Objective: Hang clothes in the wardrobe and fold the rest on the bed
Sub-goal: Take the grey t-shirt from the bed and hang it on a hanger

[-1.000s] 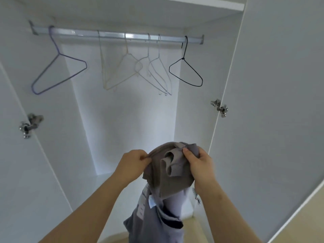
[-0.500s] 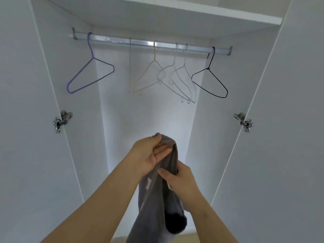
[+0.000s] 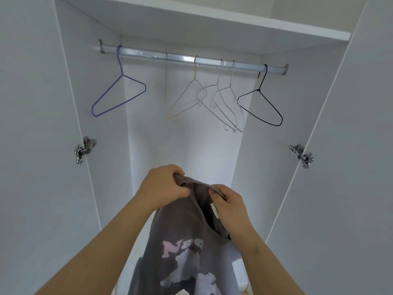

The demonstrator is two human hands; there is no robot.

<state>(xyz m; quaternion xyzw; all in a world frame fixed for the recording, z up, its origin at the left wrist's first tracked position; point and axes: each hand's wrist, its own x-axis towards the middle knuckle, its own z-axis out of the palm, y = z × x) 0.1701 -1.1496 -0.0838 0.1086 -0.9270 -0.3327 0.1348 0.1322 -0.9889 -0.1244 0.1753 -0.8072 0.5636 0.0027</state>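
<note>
A grey T-shirt (image 3: 180, 241) with a pink and white print hangs in front of the open wardrobe. My left hand (image 3: 163, 186) grips its top edge near the collar. My right hand (image 3: 229, 203) pinches the neckline beside a white label. Above, a metal rail (image 3: 191, 59) carries several bare wire hangers: a purple hanger (image 3: 119, 94) at the left, a beige hanger (image 3: 187, 96) and pale grey hangers (image 3: 225, 103) in the middle, and a black hanger (image 3: 261, 103) at the right.
Both white wardrobe doors stand open, the left door (image 3: 32, 145) and the right door (image 3: 350, 167), each with a metal hinge (image 3: 84, 150). A white shelf (image 3: 212, 20) runs above the rail. The wardrobe's back wall (image 3: 187, 145) is bare below the hangers.
The shirt has been turned and opened out, so its printed front and neckline now show. My hands have moved apart along the collar. The view has tilted up and centred on the rail.
</note>
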